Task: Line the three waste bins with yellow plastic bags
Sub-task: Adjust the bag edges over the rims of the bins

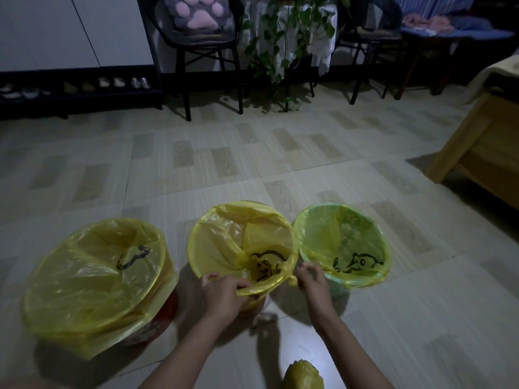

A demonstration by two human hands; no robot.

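Three waste bins stand in a row on the tiled floor, each with a yellow plastic bag over its rim. The left bin (157, 318) is the largest, and its bag (95, 279) hangs far down the side. The middle bin's bag (224, 245) carries a black drawing. The right bin (337, 290) looks green under its bag (342, 242). My left hand (224, 290) grips the near edge of the middle bag at the rim. My right hand (311, 279) pinches the same bag's edge at its right side, beside a knot.
A roll of yellow bags (303, 374) lies on the floor at the bottom edge, between my forearms. A wooden bed frame (477, 158) stands at the right. Chairs (202, 37), a trailing plant (280, 46) and a shoe rack (78, 91) line the far wall.
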